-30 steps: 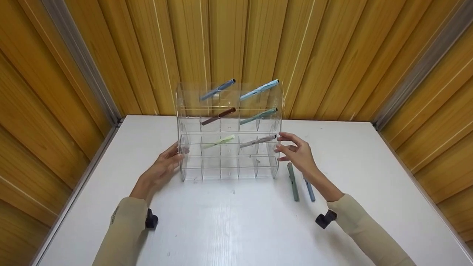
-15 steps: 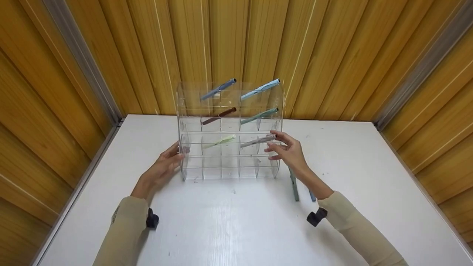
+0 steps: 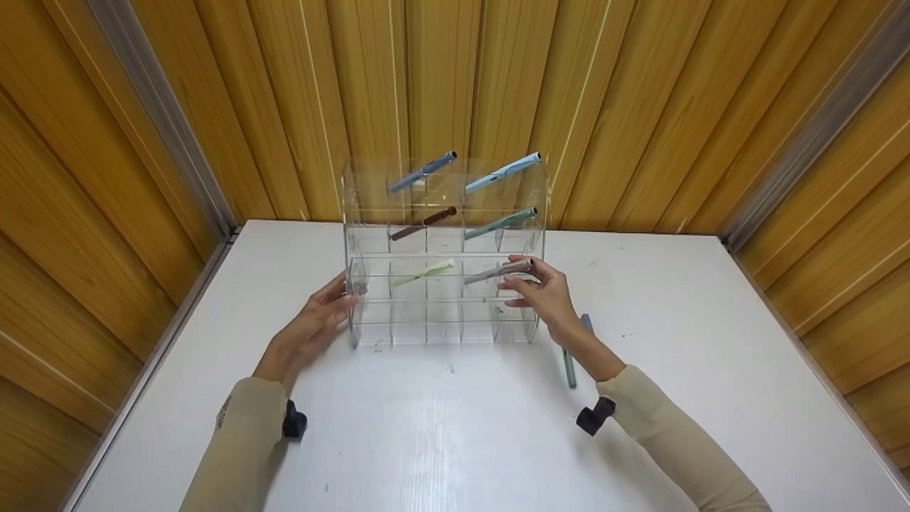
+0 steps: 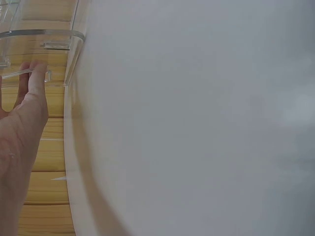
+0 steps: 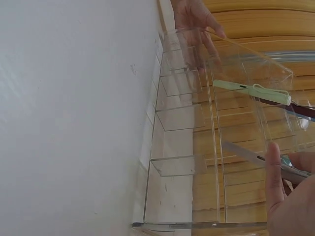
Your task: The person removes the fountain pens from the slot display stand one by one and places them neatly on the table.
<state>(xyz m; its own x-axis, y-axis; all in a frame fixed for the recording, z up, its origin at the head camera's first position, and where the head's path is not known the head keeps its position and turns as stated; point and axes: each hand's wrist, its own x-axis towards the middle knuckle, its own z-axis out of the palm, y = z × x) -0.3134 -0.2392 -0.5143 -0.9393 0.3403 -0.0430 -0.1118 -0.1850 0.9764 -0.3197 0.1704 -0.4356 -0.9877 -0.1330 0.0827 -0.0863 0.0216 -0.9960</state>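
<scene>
A clear acrylic pen rack point(image 3: 443, 333) with tiers and dividers stands mid-table. My left hand point(image 3: 313, 323) holds its left side, thumb in front and fingers behind the edge. On the lowest filled tier lies a grey pen point(image 3: 490, 273), tilted up to the right. My right hand point(image 3: 551, 295) has its thumb and fingers around this pen's upper end; in the right wrist view the grey pen point(image 5: 246, 153) passes between them. Beside it rests a light green pen point(image 3: 425, 273). Higher up are a maroon pen point(image 3: 425, 222), a teal pen point(image 3: 501, 223), a blue pen point(image 3: 424, 171) and a light blue pen point(image 3: 503, 172).
Under the right forearm, a dark green pen point(image 3: 569, 368) and a blue pen point(image 3: 586, 322) lie on the white table point(image 3: 398, 441), partly hidden by it. Yellow wood-grain panels point(image 3: 625, 128) close off the back and both sides.
My right hand has moved left from the rack's right side onto the grey pen, its forearm shifting over the loose pens. The left hand has stayed on the rack.
</scene>
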